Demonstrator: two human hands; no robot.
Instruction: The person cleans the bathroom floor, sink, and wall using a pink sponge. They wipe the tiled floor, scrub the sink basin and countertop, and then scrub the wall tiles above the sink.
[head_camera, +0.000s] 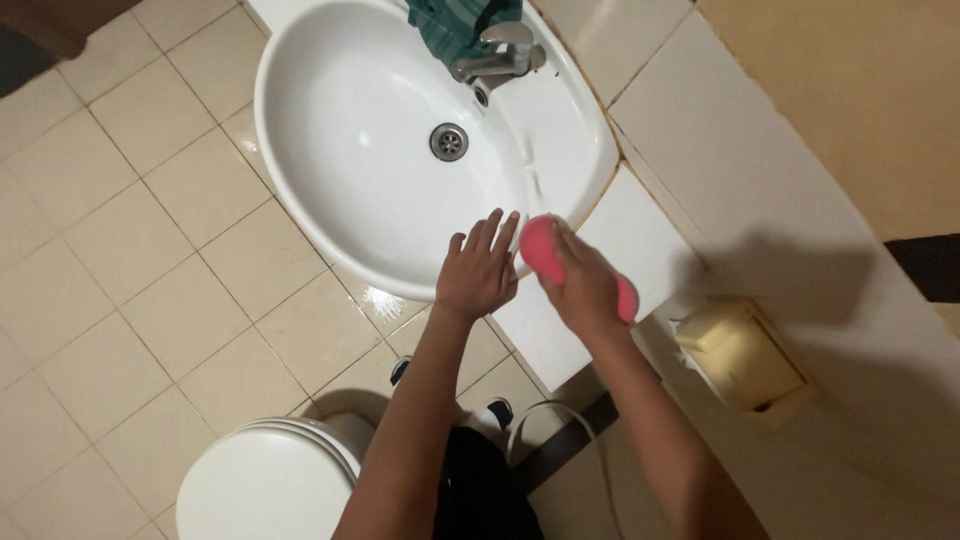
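Observation:
My right hand (585, 285) grips a pink sponge (540, 250) and presses it against the near right rim of the white oval sink (300, 170). My left hand (478, 270) lies flat with fingers spread on the sink's rim just left of the sponge, holding nothing. A chrome tap (500, 55) stands at the far edge of the basin, with a green cloth (450, 25) draped behind it. The drain (448, 141) sits in the middle of the basin.
A white toilet lid (265, 480) is at the lower left. A beige paper dispenser (740, 355) hangs on the tiled wall to the right. A white hose (560, 415) loops below the counter. Beige floor tiles (120, 260) spread out on the left.

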